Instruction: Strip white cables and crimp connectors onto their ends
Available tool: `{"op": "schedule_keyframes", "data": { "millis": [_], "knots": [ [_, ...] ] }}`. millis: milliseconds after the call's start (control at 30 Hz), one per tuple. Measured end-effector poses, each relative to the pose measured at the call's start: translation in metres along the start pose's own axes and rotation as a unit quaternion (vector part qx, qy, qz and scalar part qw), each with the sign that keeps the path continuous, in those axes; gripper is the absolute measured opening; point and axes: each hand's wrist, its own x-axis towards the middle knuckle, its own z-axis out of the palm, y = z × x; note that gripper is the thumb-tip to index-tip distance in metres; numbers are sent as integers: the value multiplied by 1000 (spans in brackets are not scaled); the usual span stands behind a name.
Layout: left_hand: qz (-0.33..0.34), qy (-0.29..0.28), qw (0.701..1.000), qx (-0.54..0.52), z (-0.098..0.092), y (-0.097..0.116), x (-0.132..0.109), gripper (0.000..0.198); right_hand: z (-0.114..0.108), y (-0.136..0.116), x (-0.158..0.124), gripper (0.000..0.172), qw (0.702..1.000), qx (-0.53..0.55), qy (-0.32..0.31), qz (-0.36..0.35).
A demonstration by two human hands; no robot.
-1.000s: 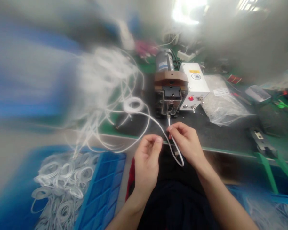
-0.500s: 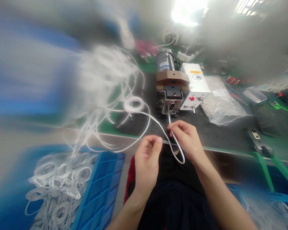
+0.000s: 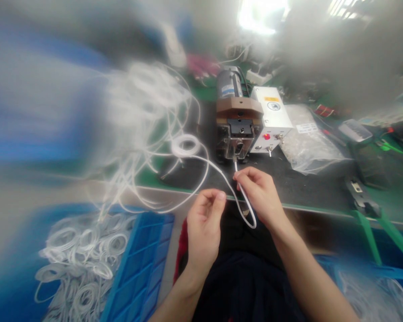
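Note:
A white cable is pinched between the thumb and fingers of my right hand. Its end enters the front of a small motor-driven machine with a clear guard. From my fingers the cable loops down, then climbs leftward to a coil on the bench. My left hand is beside the loop, fingers curled in against the thumb, with nothing visible in them; it does not touch the cable. The cable tip inside the machine is hidden.
Next to the machine is a white control box with a red light. A clear plastic bag and green-handled pliers lie to the right. Tangled white cables cover the left of the bench. A blue crate holds several coils.

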Motion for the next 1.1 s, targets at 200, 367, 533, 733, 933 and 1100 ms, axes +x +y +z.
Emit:
{"op": "schedule_keyframes", "data": {
  "millis": [200,367,533,733,933,1100],
  "knots": [
    [5,3,1000,6,1,0,0,17,1,-2,-1,19,1000,-2,8,2],
    [5,7,1000,9,1,0,0,18,2,-2,1,19,1000,-8,15,3],
    [2,8,1000,1,2,0,1,18,5,-2,9,20,999,-14,29,2],
    [9,9,1000,-3,2,0,1,17,9,-2,19,20,998,-33,44,-7],
    [2,7,1000,-5,2,0,1,17,9,3,19,20,998,-43,48,-14],
    [3,12,1000,-2,2,0,2,20,9,4,18,19,998,-47,47,-20]
  ]
}}
